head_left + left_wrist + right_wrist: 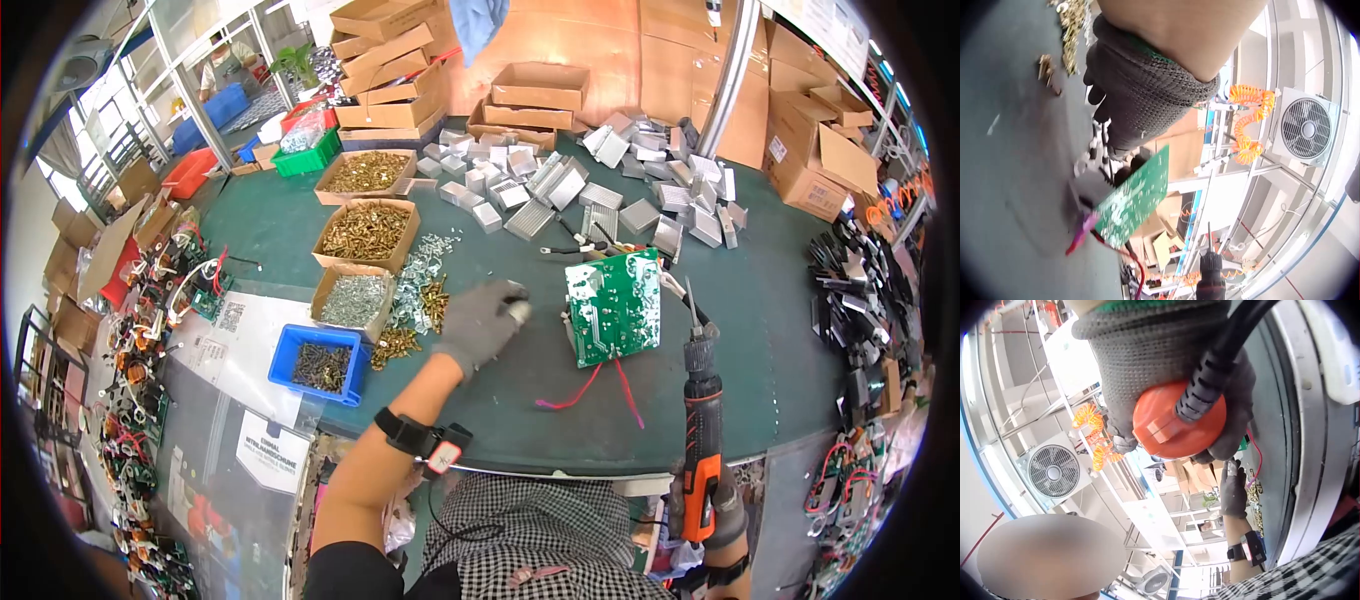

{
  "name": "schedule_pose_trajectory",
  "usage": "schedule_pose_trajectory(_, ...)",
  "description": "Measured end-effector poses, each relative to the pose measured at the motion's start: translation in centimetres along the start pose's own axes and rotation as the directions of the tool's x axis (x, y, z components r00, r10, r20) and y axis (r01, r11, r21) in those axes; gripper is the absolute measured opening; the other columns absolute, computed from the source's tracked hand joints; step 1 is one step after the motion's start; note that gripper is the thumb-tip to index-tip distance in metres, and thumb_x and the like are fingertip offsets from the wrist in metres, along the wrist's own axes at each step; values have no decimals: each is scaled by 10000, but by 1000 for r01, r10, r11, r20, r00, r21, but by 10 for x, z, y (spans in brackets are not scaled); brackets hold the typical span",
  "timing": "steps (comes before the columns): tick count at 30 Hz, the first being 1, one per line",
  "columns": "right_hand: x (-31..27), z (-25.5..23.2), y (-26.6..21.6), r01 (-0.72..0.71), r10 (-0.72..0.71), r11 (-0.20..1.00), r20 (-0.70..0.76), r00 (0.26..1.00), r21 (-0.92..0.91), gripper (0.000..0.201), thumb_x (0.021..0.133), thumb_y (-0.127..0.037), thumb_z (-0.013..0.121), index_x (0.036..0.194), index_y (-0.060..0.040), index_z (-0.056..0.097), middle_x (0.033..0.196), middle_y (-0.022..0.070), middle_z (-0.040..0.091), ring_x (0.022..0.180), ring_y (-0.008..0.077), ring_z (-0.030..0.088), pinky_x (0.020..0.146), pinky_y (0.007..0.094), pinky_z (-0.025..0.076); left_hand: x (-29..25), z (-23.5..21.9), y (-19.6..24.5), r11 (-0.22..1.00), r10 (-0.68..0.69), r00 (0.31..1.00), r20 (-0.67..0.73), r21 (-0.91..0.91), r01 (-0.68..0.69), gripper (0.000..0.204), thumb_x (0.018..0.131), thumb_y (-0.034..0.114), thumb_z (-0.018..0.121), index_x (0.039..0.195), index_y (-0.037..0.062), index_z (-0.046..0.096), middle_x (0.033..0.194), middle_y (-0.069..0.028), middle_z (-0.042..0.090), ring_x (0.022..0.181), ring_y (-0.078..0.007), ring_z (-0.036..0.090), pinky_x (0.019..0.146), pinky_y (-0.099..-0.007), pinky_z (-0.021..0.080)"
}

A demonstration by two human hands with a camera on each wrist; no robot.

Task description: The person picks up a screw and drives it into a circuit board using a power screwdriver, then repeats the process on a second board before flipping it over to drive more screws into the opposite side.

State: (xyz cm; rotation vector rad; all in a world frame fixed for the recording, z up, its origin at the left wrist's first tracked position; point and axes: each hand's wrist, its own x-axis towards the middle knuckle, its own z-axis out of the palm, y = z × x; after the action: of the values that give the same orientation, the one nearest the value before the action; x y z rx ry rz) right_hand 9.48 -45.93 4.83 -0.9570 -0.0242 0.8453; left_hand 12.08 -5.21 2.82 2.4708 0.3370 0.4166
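Note:
My gloved left hand [483, 322] is over the green table, between the loose screws and a green circuit board [614, 306]. Its fingers bend toward the board, and I cannot tell whether they hold something small. The board's soldered face shows in the head view, with black cables at its far edge and red-purple wires [622, 395] at the near edge. In the left wrist view the board [1136, 201] sits beyond that hand. My gloved right hand [1166, 369] grips an orange and black electric screwdriver [704, 440], its bit pointing away from me at the board's right.
Brass screws [368, 232] fill cardboard boxes on the left, near a blue bin [318, 365] of dark screws. Loose screws [425, 290] lie beside the boxes. Silver heat sinks [600, 200] pile up at the back. Black parts [845, 300] heap at the right edge.

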Motion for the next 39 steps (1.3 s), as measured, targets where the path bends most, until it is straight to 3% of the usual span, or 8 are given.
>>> schedule_pose_trajectory(6,13,3,3,-14,14,991,2,1000,-135,848,598,-484,855,1142,50,483,776,150,632,606,256,649,475,362,562,-14,-102,-78,971,-221,936,-274,27,237,196,837,220,650,1003,125,692,952,-97,698,882,-254,668,785,-349,509)
schedule_pose_trajectory(11,25,-6,7,-68,71,986,14,997,-151,892,559,-461,876,1150,77,480,775,141,632,610,252,650,500,351,566,-39,-154,-118,767,-508,851,-133,379,517,270,797,282,677,1046,180,697,962,-78,700,930,-275,654,814,-360,497)
schedule_pose_trajectory(15,36,10,7,-116,113,981,-30,993,-154,989,458,-488,908,1149,85,493,815,131,642,670,236,658,556,348,571,-38,-136,-131,748,-192,969,-154,617,246,280,749,331,708,983,177,724,860,-66,704,855,-264,660,804,-366,493)
schedule_pose_trajectory(18,36,10,15,-129,136,983,46,990,-134,885,564,-411,885,1164,85,463,845,135,615,695,234,653,499,331,567,-28,-136,-125,721,-347,931,-115,602,343,284,745,338,707,982,183,719,862,-72,693,853,-268,650,781,-371,491)
schedule_pose_trajectory(31,22,18,5,-124,271,774,147,951,-621,839,621,-454,859,1207,21,491,909,54,610,798,120,571,736,288,492,-33,-139,-135,713,-211,886,-412,555,428,195,882,186,566,1034,110,662,980,-170,657,931,-361,620,761,-436,500)
schedule_pose_trajectory(34,21,25,4,-83,271,729,175,947,-680,890,610,-475,861,1250,15,485,989,69,613,873,138,573,807,309,485,-27,-129,-116,930,-278,914,-296,155,333,242,907,202,562,1097,73,638,928,-141,662,829,-290,650,665,-371,515)
schedule_pose_trajectory(35,20,30,3,-64,258,717,179,949,-694,889,608,-475,862,1249,12,487,986,70,615,871,139,575,807,311,485,-28,-122,-89,918,-354,925,-141,-240,315,301,922,247,574,1112,19,622,893,-80,643,725,-174,620,597,-294,510)
schedule_pose_trajectory(39,19,40,0,-12,242,659,197,950,-752,850,613,-439,864,1239,6,499,989,77,624,871,144,579,809,314,485,-35,-82,2,602,-187,941,281,-724,336,382,912,367,616,1084,27,585,817,-4,590,676,-81,552,541,-225,477)
